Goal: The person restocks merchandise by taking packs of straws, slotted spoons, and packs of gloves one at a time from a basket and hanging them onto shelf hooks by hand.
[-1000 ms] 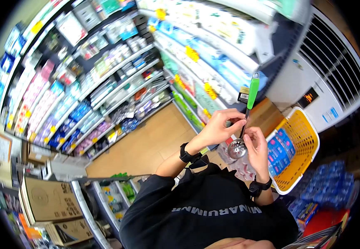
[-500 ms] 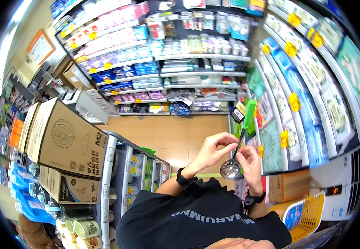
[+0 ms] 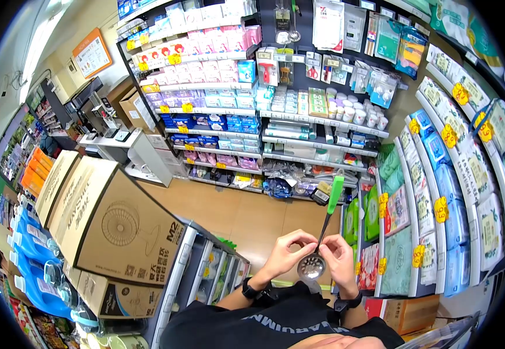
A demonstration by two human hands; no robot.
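Observation:
A slotted ladle (image 3: 311, 268) with a round metal bowl full of holes, a dark stem and a green handle is held upright in front of my chest. The handle points away, toward the back shelves, and a dark price tag (image 3: 322, 192) hangs near its end. My left hand (image 3: 287, 254) pinches the lower stem just above the bowl, fingertips together. From the other side, my right hand (image 3: 339, 262) closes its thumb and fingers on the same spot. Both wrists carry black bands.
Shop shelves (image 3: 322, 119) of packaged goods face me, with similar ladles (image 3: 293, 35) hanging above. Tissue packs (image 3: 459, 218) line the right shelves. Fan boxes (image 3: 121, 232) stand on the left shelf unit, and a brown carton (image 3: 409, 314) sits low at right.
The view has tilted up and swung, showing more of the upper shelves. My left hand has come in from beside the stem to pinch it, and both hands now meet just above the bowl.

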